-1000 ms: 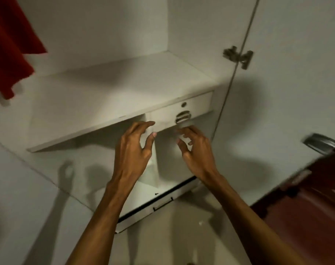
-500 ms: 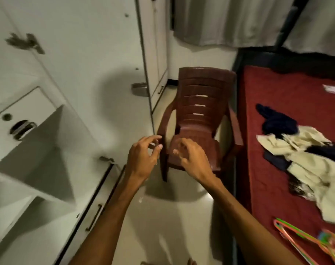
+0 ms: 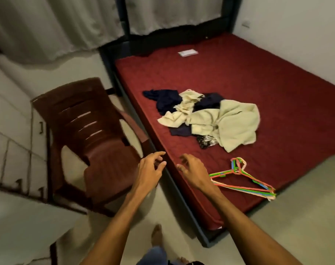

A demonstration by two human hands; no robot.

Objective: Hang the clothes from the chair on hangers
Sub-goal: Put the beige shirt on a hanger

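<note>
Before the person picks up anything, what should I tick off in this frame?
1. Left hand free: ok, it holds nothing.
2. Right hand free: ok, fingers loose, empty.
3. Hangers at hand: ok, a coloured bundle lies on the mattress beside the right hand, untouched.
4. Clothes located: ok, heaped on the mattress beyond the hangers.
5. Chair emptied: ok, seat bare.
6. Garment on a hanger: not ok, none yet.
</note>
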